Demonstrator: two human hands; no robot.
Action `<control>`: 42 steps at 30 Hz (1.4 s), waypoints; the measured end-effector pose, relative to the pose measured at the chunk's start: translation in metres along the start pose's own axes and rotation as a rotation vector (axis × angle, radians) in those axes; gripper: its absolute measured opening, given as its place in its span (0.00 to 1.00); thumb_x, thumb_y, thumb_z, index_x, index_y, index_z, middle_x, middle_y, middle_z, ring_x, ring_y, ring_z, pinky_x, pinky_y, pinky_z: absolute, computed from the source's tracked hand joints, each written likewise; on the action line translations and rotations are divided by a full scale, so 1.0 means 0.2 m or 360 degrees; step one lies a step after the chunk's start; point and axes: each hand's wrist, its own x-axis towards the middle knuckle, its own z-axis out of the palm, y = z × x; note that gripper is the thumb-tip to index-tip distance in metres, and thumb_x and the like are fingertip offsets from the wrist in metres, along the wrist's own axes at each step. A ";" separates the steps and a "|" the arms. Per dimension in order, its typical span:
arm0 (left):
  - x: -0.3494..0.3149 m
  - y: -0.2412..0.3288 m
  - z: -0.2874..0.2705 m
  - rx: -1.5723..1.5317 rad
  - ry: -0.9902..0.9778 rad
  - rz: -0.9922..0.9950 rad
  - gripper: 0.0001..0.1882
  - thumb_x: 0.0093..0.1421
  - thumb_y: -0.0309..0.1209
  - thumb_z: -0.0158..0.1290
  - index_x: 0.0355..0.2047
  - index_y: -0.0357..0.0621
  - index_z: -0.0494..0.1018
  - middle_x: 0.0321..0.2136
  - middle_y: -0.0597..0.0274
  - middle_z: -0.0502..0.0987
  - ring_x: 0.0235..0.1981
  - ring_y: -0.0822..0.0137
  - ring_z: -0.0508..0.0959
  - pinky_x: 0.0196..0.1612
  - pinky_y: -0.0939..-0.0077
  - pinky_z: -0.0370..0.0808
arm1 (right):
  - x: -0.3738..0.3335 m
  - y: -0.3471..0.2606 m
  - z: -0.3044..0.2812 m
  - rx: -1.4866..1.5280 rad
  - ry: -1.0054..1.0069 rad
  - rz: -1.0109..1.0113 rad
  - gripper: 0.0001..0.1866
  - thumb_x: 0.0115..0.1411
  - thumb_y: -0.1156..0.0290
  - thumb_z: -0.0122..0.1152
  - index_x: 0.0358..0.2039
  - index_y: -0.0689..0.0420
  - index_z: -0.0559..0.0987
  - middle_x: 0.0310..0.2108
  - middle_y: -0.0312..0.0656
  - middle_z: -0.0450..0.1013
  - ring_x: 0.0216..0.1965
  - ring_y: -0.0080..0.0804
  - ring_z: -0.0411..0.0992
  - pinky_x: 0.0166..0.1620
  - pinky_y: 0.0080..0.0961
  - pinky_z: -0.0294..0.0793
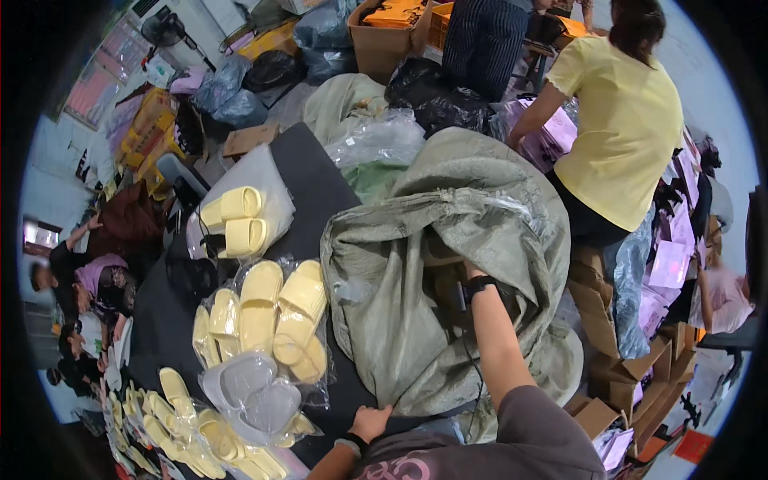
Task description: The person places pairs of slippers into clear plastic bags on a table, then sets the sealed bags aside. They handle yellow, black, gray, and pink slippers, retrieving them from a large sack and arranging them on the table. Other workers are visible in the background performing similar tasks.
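The fingers of the right hand (468,268) were not visible: the hand was plunged into the mouth of a large grey-green woven sack (432,264), and the sack's folded rim hid everything past the wrist. Whether those fingers were spread, closed or gripping something could not be told. A black wristband (480,284) sat on the forearm just outside the opening.

The left hand (370,420) was curled over the sack's lower edge, fingers pressed together and pinching the fabric, close to the person's chest. Its thumb side was partly cut off by the sleeve below it.

The sack lay slumped on a dark tabletop (308,172), its contents concealed. Just left of the left hand lay clear bags of pale yellow slippers (268,312), with empty clear plastic inserts (252,392) on top. Farther left of the same hand, more yellow slippers (180,424) ran toward the frame's edge, distorted by the lens. Beyond these, another bagged pair (236,220) rested on the table.

Beyond the right hand, a person in a yellow shirt (624,120) stood turned away, their hands hidden among purple packets (552,132).
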 end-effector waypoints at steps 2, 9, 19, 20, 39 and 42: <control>0.00 0.00 -0.01 -0.0014 0.0033 0.0030 0.15 0.56 0.31 0.45 0.44 0.51 0.71 0.22 0.55 0.80 0.27 0.54 0.81 0.33 0.55 0.71 | 0.05 0.03 0.04 -0.0069 0.0077 -0.0039 0.26 0.62 0.63 0.54 0.61 0.50 0.65 0.59 0.44 0.64 0.56 0.45 0.65 0.53 0.44 0.69; -0.01 0.01 0.03 -0.0029 0.0060 -0.0005 0.14 0.56 0.31 0.45 0.43 0.50 0.70 0.22 0.55 0.80 0.26 0.53 0.81 0.33 0.54 0.71 | 0.07 0.00 0.03 -0.0314 0.0171 0.0001 0.26 0.60 0.66 0.56 0.59 0.50 0.66 0.57 0.44 0.66 0.54 0.45 0.66 0.52 0.45 0.70; 0.00 0.00 0.05 -0.0051 -0.0127 -0.0049 0.18 0.58 0.30 0.43 0.49 0.48 0.68 0.25 0.52 0.80 0.30 0.50 0.81 0.36 0.50 0.70 | -0.05 -0.06 -0.14 -0.0710 0.0231 0.0006 0.25 0.57 0.70 0.60 0.56 0.50 0.69 0.54 0.44 0.68 0.52 0.45 0.67 0.51 0.47 0.70; 0.00 0.00 0.06 -0.0042 -0.0116 -0.0037 0.18 0.58 0.30 0.42 0.49 0.48 0.68 0.25 0.52 0.80 0.30 0.50 0.81 0.37 0.49 0.70 | -0.06 -0.02 -0.19 -0.0983 0.0205 -0.0032 0.25 0.57 0.71 0.60 0.56 0.50 0.69 0.54 0.44 0.68 0.52 0.45 0.67 0.51 0.47 0.71; 0.00 -0.02 0.12 0.0178 0.0090 0.0028 0.12 0.60 0.33 0.40 0.42 0.48 0.68 0.25 0.53 0.80 0.30 0.51 0.81 0.38 0.47 0.68 | -1.56 -0.50 -0.54 -0.0317 -0.0031 0.0264 0.13 0.53 0.76 0.59 0.41 0.62 0.76 0.38 0.43 0.76 0.37 0.37 0.76 0.39 0.35 0.79; 0.00 -0.04 0.20 0.0205 0.0338 0.0066 0.14 0.60 0.33 0.40 0.44 0.48 0.70 0.24 0.53 0.80 0.29 0.52 0.81 0.39 0.48 0.69 | -1.95 -0.42 -0.37 -0.0245 -0.0132 0.0460 0.15 0.51 0.78 0.59 0.42 0.60 0.76 0.39 0.42 0.76 0.40 0.35 0.76 0.42 0.34 0.78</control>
